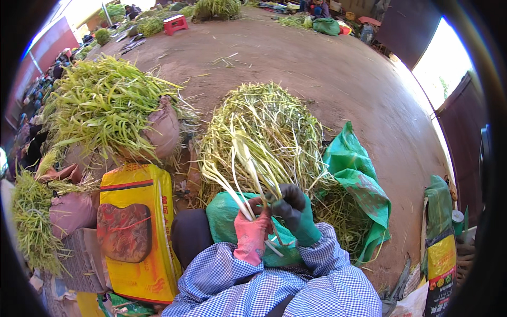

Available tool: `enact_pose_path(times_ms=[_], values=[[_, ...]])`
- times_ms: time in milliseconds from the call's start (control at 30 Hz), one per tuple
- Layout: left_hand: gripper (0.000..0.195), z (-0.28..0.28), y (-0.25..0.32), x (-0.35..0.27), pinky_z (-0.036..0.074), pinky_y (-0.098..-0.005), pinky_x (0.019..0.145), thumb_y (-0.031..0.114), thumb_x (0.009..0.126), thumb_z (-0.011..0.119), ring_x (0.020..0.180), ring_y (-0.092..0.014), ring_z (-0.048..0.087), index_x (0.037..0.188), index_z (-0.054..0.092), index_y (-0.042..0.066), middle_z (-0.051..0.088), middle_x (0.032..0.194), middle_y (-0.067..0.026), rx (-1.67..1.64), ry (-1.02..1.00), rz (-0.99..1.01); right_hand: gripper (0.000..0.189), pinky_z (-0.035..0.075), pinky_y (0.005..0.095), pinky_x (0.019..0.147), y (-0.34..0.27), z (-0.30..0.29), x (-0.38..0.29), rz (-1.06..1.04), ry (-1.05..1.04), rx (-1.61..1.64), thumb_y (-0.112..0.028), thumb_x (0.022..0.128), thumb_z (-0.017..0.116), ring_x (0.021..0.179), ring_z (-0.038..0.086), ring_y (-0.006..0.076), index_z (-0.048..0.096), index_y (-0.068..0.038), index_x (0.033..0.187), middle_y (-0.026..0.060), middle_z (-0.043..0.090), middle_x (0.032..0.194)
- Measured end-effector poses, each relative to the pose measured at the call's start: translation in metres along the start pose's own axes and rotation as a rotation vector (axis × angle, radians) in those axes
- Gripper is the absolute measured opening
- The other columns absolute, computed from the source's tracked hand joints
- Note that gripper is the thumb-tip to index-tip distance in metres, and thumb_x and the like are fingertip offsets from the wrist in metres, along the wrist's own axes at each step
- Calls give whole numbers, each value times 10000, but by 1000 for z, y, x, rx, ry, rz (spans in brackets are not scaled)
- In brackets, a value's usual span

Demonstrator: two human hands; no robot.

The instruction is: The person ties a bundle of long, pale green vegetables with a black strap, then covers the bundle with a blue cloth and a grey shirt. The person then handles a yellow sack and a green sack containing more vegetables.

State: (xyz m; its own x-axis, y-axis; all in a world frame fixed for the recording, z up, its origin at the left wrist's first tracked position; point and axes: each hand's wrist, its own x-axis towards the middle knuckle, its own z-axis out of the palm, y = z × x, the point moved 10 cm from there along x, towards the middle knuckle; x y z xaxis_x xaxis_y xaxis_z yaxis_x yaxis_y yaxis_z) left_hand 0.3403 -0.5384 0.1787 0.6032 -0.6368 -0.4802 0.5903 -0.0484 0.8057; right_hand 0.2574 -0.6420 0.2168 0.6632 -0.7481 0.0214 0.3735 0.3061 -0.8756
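Observation:
My left hand (250, 235), in a pink glove, is closed around a few pale plant stalks (225, 183) with white lower ends. Against it, my right hand (295, 214), in a green glove with dark fingers, pinches yellow-green stalks (273, 180) from the same bunch. The fingertips of both hands nearly meet, and some stem ends stick out below them. Just beyond lies a big heap of cut long-leaved plants (273, 115), partly dried. Green woven plastic sheeting (222, 210) covers my lap under the hands.
At the left sit a leafy bundle in pinkish cloth (164, 128) and a yellow sack (136, 281) with a patterned cushion (124, 233) on top. A green sack (352, 158) edges the heap's right side. Farther off are a red stool (175, 24) and people (132, 12).

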Motion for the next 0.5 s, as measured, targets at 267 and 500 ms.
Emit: enact_pose_path(times_ms=[267, 500], values=[[344, -8, 20, 1, 366, -231, 384, 96, 932, 684, 417, -84, 447, 1228, 574, -43, 685, 838, -78, -109, -80, 31, 365, 546, 334, 853, 21, -2, -18, 125, -194, 75, 87, 834, 651, 902, 654, 151, 533, 8, 1170, 60, 637, 1028], [303, -14, 17, 10, 347, -215, 370, 37, 947, 624, 421, -89, 465, 1242, 564, 5, 681, 892, -159, -228, -43, -18, 256, 557, 304, 736, 25, -41, -42, -9, -11, 43, -143, 927, 674, 823, 657, 165, 561, -43, 1135, 85, 669, 1010]])
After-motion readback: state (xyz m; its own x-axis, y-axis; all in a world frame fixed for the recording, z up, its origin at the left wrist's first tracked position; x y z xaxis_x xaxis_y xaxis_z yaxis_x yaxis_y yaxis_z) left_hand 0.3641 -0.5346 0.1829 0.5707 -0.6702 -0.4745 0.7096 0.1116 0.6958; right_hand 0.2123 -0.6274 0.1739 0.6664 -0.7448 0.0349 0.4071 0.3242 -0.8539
